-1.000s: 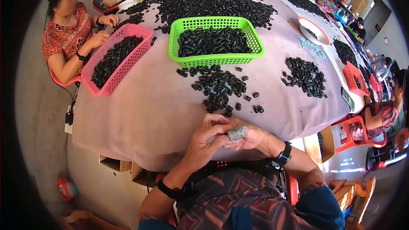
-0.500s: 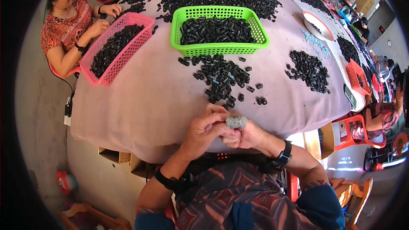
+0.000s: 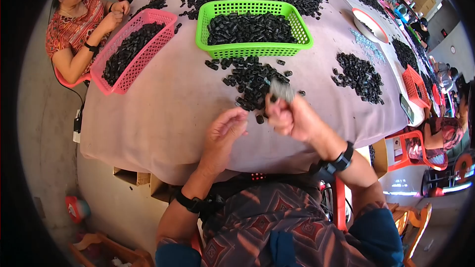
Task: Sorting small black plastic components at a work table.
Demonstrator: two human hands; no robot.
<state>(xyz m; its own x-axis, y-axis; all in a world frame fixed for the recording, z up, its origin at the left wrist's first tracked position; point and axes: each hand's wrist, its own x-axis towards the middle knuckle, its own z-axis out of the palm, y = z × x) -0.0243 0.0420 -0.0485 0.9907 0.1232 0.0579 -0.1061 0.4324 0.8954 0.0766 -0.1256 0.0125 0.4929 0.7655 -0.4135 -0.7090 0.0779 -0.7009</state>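
Many black pieces point(image 3: 251, 76) lie in a pile by the near edge of the tabletop point(image 3: 138, 123). They look light, hard and a bit slippery — best pinched by the sides. The left hand point(image 3: 223, 132) is loosely bent, nothing seen in it; the right hand point(image 3: 296, 119), with one grey wrap point(image 3: 282, 91), is blurred — I can't tell if it grips a piece. I count two hands, one green basket point(image 3: 255, 50) past the pile, one pink basket point(image 3: 142, 60) by the left edge; the pieces are too many.
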